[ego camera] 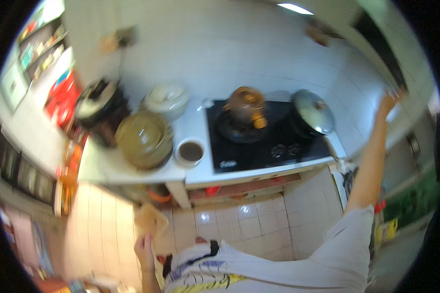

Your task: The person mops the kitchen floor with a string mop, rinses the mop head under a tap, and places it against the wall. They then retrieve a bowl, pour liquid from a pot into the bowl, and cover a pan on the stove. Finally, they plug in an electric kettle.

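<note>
My left hand pinches the corner of a flat, squarish beige sheet, perhaps a cloth; it hangs above the tiled floor, in front of the counter. Far to the right, my right arm stretches up, and my right hand is at the tiled wall near a long dark strip. Blur hides whether the fingers hold anything. Before me, a brown clay pot with a stubby spout sits on the left burner of a black glass gas hob. A lidded pan occupies the right burner.
Left of the hob stand a bowl of dark liquid, an amber glass pot, a white lidded pot and an electric pressure cooker. The counter's front edge runs across. A red plastic bag lies further left.
</note>
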Action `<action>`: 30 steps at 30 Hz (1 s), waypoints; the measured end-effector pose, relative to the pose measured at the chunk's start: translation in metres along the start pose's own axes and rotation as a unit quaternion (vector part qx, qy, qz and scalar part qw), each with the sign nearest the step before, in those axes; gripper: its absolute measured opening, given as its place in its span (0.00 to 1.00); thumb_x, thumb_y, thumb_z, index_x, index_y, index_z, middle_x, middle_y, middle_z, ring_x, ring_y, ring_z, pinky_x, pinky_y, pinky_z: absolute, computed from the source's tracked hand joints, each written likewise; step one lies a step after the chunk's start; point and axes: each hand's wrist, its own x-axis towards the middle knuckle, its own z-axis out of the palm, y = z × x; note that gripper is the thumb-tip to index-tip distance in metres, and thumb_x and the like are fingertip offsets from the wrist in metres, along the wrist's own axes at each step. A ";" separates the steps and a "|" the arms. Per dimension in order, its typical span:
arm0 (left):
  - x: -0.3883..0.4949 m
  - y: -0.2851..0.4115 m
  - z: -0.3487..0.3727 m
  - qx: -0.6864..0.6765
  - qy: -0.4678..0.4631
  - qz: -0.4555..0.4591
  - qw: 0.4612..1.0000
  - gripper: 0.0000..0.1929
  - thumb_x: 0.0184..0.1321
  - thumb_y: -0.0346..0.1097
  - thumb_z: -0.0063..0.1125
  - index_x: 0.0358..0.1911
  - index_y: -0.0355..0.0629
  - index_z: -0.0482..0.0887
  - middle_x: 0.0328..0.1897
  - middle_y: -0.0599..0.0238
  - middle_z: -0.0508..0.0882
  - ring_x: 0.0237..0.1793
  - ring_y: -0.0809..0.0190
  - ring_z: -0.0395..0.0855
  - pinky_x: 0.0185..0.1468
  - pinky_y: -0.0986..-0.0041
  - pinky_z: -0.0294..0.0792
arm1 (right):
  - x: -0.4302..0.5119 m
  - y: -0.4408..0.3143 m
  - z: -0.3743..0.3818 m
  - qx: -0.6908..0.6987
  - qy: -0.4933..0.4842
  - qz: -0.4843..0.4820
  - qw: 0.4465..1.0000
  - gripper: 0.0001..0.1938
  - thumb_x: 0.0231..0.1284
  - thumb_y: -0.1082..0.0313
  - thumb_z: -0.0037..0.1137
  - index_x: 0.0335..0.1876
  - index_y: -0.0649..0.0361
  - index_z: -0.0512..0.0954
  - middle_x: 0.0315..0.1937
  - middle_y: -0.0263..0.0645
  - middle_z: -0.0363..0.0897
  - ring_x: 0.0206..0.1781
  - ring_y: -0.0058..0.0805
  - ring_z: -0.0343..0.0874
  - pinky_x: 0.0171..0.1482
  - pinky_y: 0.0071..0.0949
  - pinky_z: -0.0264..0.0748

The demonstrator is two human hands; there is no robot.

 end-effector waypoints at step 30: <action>-0.086 -0.107 -0.404 -0.126 0.431 -0.111 0.887 0.10 0.64 0.30 0.49 0.43 0.33 0.79 0.41 0.63 0.82 0.42 0.69 0.79 0.50 0.78 0.71 | -0.680 -0.668 -0.058 0.292 -0.923 -0.211 0.132 0.17 0.57 0.66 0.52 0.52 0.64 0.72 0.44 0.52 0.75 0.48 0.49 0.74 0.49 0.39 0.71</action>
